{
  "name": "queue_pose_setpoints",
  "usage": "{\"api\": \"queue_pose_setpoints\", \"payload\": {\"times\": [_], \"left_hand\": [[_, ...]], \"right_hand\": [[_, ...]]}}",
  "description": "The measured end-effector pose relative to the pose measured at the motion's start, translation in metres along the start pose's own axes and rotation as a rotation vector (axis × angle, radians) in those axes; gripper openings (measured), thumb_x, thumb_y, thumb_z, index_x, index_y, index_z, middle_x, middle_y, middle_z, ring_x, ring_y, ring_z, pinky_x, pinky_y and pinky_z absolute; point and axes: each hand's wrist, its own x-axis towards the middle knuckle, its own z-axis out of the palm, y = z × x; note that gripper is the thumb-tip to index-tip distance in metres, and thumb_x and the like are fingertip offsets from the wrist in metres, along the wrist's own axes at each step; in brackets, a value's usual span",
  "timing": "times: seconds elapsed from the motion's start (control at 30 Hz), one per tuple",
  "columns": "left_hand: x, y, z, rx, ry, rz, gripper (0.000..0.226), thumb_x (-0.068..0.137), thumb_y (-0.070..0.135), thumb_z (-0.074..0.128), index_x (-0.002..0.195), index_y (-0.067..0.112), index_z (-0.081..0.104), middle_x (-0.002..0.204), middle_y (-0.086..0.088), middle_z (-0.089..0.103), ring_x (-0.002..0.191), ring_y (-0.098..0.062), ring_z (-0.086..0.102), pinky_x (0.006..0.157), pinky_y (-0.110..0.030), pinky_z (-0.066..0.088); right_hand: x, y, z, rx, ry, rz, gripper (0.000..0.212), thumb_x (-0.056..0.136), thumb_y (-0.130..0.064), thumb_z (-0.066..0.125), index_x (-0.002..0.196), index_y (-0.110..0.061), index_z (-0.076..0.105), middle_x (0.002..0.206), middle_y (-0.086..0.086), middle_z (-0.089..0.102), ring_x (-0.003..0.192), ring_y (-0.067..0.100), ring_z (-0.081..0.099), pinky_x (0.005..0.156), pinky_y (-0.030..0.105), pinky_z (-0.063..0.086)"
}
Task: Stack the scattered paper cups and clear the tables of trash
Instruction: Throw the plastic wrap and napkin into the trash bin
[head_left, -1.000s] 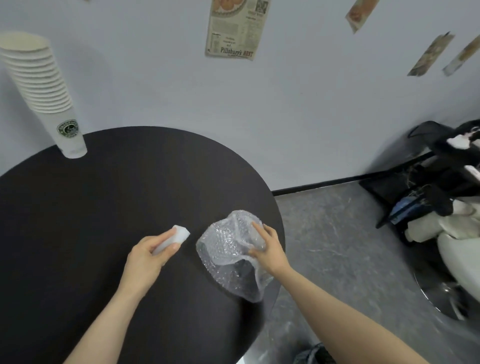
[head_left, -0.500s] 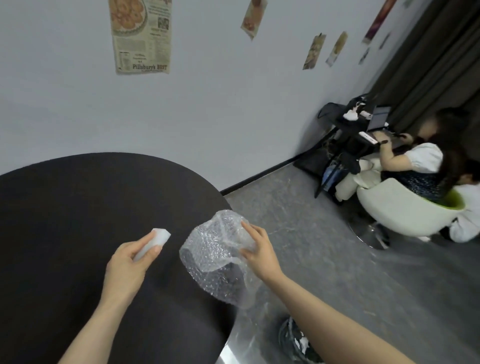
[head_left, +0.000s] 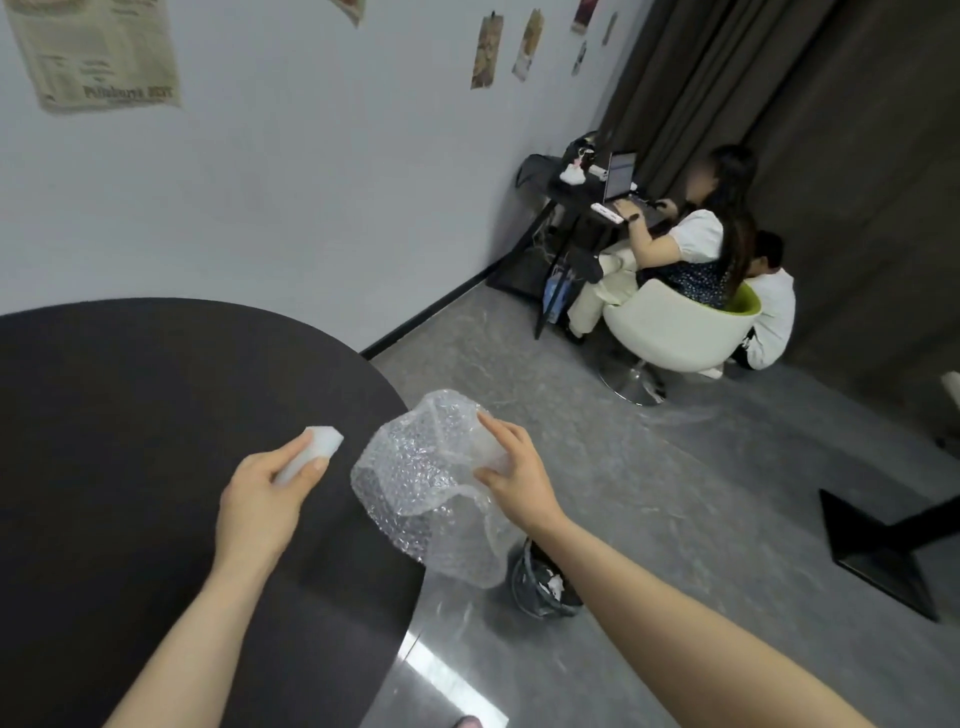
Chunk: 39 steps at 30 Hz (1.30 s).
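Observation:
My left hand (head_left: 262, 499) pinches a small white foam block (head_left: 310, 451) above the round black table (head_left: 130, 415). My right hand (head_left: 511, 475) grips a crumpled sheet of clear bubble wrap (head_left: 426, 483), which hangs over the table's right edge. Below the wrap, on the floor, stands a dark waste bin (head_left: 543, 584) with white trash inside. The stack of paper cups is out of view.
Grey floor spreads to the right of the table. Two people sit at a small dark desk (head_left: 597, 208) by the far wall, one in a white swivel chair (head_left: 670, 332). A black table base (head_left: 883, 540) lies at the right. Dark curtains hang behind.
The view has swung right, away from the cup stack and toward the room. Both hands carried the foam block and the bubble wrap rightward, and the waste bin has come into view.

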Motion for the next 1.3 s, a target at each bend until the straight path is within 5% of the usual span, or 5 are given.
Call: {"api": "queue_pose_setpoints", "payload": {"times": [0.37, 0.83, 0.93, 1.07, 1.3], "left_hand": [[-0.024, 0.034, 0.085, 0.020, -0.117, 0.035, 0.035, 0.089, 0.029, 0.065, 0.124, 0.032, 0.063, 0.118, 0.000, 0.060, 0.105, -0.024, 0.059, 0.093, -0.037, 0.045], [-0.060, 0.052, 0.314, -0.039, -0.119, -0.039, 0.037, 0.089, 0.023, 0.066, 0.126, 0.022, 0.063, 0.129, -0.002, 0.059, 0.105, -0.010, 0.053, 0.089, -0.025, 0.041], [-0.059, 0.043, 0.349, -0.019, -0.119, -0.064, 0.036, 0.088, 0.017, 0.067, 0.124, 0.014, 0.064, 0.123, -0.003, 0.063, 0.100, -0.006, 0.053, 0.080, -0.014, 0.035], [-0.047, 0.031, 0.390, 0.061, -0.155, -0.092, 0.036, 0.087, 0.018, 0.068, 0.123, 0.015, 0.065, 0.104, 0.004, 0.060, 0.087, -0.007, 0.053, 0.071, -0.011, 0.032], [-0.005, -0.002, 0.467, 0.172, -0.258, -0.182, 0.038, 0.088, 0.022, 0.067, 0.126, 0.023, 0.063, 0.112, -0.004, 0.052, 0.097, -0.012, 0.049, 0.085, -0.020, 0.033]], "right_hand": [[-0.013, 0.063, -0.071, 0.010, 0.083, 0.052, 0.069, 0.084, 0.000, 0.062, 0.140, -0.034, 0.043, 0.129, -0.016, 0.039, 0.117, -0.005, 0.039, 0.085, -0.009, 0.024], [-0.005, 0.260, -0.233, -0.079, 0.079, 0.162, 0.068, 0.084, 0.001, 0.063, 0.140, -0.032, 0.044, 0.126, -0.011, 0.043, 0.114, 0.002, 0.045, 0.086, -0.002, 0.030], [0.000, 0.307, -0.253, -0.123, 0.085, 0.241, 0.068, 0.084, 0.001, 0.062, 0.140, -0.033, 0.044, 0.127, -0.009, 0.043, 0.112, 0.003, 0.045, 0.088, 0.007, 0.031], [0.016, 0.361, -0.259, -0.196, 0.054, 0.327, 0.067, 0.086, 0.000, 0.062, 0.141, -0.031, 0.042, 0.130, -0.005, 0.043, 0.103, 0.005, 0.046, 0.073, -0.005, 0.035], [0.054, 0.433, -0.231, -0.278, -0.060, 0.458, 0.064, 0.090, -0.004, 0.056, 0.144, -0.032, 0.037, 0.140, -0.005, 0.037, 0.089, 0.009, 0.049, 0.066, 0.016, 0.039]]}}
